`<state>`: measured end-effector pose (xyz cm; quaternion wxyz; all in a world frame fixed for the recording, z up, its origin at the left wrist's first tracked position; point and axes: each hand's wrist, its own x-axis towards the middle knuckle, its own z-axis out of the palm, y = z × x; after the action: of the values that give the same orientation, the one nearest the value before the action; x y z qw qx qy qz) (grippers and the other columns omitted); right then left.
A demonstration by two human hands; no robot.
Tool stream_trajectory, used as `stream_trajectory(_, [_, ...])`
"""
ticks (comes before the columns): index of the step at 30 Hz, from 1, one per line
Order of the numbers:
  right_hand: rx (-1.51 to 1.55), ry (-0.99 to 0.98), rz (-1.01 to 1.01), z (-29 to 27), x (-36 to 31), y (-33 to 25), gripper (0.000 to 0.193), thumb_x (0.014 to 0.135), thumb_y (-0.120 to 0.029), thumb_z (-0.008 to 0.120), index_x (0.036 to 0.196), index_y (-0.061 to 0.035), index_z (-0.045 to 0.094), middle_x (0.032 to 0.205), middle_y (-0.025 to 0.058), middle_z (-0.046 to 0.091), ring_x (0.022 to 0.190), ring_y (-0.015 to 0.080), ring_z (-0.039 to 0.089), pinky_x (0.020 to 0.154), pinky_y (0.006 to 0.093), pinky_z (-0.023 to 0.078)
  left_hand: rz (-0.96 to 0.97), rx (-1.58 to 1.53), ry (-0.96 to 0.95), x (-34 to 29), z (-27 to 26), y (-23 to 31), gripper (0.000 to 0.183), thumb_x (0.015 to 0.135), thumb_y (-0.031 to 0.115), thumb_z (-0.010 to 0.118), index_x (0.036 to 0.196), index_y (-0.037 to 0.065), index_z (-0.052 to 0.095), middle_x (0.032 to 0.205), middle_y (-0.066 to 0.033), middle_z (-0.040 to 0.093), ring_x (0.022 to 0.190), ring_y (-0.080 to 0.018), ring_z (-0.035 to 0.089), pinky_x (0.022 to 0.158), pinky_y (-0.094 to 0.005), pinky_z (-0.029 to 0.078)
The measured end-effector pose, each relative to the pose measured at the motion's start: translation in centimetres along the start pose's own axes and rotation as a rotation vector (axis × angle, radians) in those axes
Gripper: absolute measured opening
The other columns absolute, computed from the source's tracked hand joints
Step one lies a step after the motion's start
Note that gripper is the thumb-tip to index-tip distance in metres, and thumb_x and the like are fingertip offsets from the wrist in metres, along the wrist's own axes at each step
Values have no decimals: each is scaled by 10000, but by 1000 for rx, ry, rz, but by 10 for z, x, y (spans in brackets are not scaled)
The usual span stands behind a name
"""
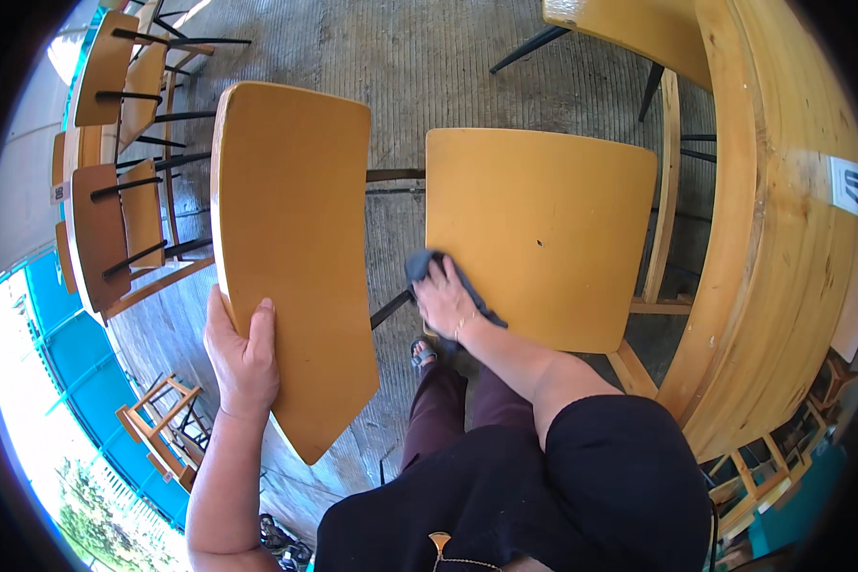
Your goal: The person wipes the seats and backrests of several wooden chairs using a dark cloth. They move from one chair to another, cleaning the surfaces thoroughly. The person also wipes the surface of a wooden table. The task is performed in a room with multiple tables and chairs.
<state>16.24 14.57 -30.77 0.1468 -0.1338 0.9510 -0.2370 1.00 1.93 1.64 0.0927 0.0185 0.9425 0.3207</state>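
Observation:
A wooden chair fills the middle of the head view, with a yellow-brown backrest (296, 248) on the left and a square seat (553, 229) on the right. My left hand (245, 355) grips the lower left edge of the backrest, thumb on its front face and fingers partly hidden. On the near left corner of the seat, my right hand (445, 297) presses a dark grey cloth (422, 262) flat against the wood. The cloth sticks out around the fingers and under the wrist. A small dark mark (541, 243) shows near the seat's middle.
A long wooden table (782, 238) with a number card (849, 185) runs along the right. Another chair (629, 33) stands at the far right. More chairs (114, 219) line a table on the left. Grooved concrete floor (391, 76) lies beneath; my sandalled foot (423, 351) is beside the seat.

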Motion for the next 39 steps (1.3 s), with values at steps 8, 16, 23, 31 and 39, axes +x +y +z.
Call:
stream_trajectory(8, [-24, -98, -164, 29, -54, -8, 507, 957, -333, 435, 1394, -81, 492, 1473, 71, 417, 1418, 295, 297, 1191, 564, 54, 0, 23, 27, -2, -1, 2, 190, 878, 135, 567, 984, -21, 550, 812, -146, 644, 726, -207, 604, 714, -358, 496])
stream_trajectory(16, [-244, -124, -631, 51, -55, -10, 460, 882, -209, 459, 1295, -57, 590, 1420, 75, 498, 1417, 300, 325, 1208, 555, 111, -23, -19, 35, -3, 2, 2, 189, 882, 149, 571, 970, -16, 552, 809, -128, 646, 728, -185, 599, 709, -356, 496])
stream_trajectory(23, [-300, -91, -608, 56, -39, -19, 414, 868, -214, 490, 1205, -26, 641, 1385, 148, 510, 1388, 323, 359, 1192, 478, 196, 5, 14, 38, -3, 0, 0, 195, 874, 158, 590, 955, -15, 551, 792, -153, 631, 711, -238, 610, 699, -369, 491])
stream_trajectory(31, [156, -285, -226, -3, -103, 5, 275, 856, -155, 517, 1091, -130, 657, 1189, 135, 533, 1107, 312, 567, 942, 462, 454, -26, 12, 11, -2, -5, -4, 248, 865, 204, 625, 920, -24, 545, 781, -205, 629, 731, -328, 635, 700, -402, 494])
stream_trajectory(39, [1524, -243, 553, -103, -63, 1, 282, 818, -47, 574, 1070, 33, 671, 956, 70, 691, 894, 159, 635, 848, 291, 512, -13, -152, -2, 1, -9, -24, 577, 1006, 514, 348, 920, -19, 550, 832, -272, 615, 805, -448, 588, 733, -462, 454])
